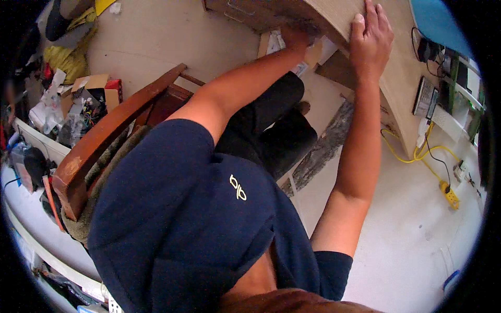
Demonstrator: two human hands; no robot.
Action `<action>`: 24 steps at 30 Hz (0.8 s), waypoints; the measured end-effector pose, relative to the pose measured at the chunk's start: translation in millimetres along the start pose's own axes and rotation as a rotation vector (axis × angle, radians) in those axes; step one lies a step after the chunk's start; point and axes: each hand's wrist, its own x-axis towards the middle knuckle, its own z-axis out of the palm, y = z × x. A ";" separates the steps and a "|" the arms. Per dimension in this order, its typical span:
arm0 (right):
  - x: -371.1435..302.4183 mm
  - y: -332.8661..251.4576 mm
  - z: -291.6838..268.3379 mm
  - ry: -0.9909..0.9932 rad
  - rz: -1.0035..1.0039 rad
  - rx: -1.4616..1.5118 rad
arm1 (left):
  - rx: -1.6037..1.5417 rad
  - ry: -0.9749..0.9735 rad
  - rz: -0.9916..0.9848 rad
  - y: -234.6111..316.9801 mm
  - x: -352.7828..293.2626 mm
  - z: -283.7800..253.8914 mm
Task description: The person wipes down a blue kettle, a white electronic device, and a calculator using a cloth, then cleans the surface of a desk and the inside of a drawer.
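Observation:
My right hand (pixel 371 49) lies flat on the light wooden desk top (pixel 399 78) close to its edge, fingers stretched out and holding nothing. Below the edge, my left hand (pixel 296 39) reaches down into shadow beside the desk's drawer front (pixel 245 13). Its fingers are blurred and partly hidden, so I cannot tell whether they grip anything. Right around it are an open cardboard box (pixel 264 46) with pale papers or packets inside, and a dark, shiny thing too unclear to name.
I sit on a wooden armchair (pixel 120 122). At the left are a small open carton (pixel 94 83), plastic bags (pixel 49 109) and a yellow sack (pixel 70 57). A keypad device (pixel 426 97) lies on the desk's right side. A yellow cord (pixel 397 156) runs to a power strip (pixel 449 194).

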 end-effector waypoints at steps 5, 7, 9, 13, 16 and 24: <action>-5.0 8.2 -1.2 -0.003 0.000 0.006 | -0.003 -0.055 -0.151 -55.6 1.7 9.5; 0.5 6.7 -0.4 0.025 -0.055 -0.029 | -0.037 -0.046 -0.217 -74.9 10.9 7.5; 4.9 0.4 -0.5 0.021 -0.064 0.010 | -0.121 -0.041 -0.298 -93.9 25.2 1.3; 4.6 -6.2 -7.9 -0.017 -0.021 0.090 | -0.565 -0.100 -0.586 -106.7 40.6 -26.5; 3.1 13.7 7.7 0.098 -0.103 0.077 | -0.956 -0.049 -0.746 -99.9 54.9 -68.0; 1.7 12.2 2.6 0.033 -0.085 0.085 | -1.236 0.245 -0.386 -52.5 140.8 -178.5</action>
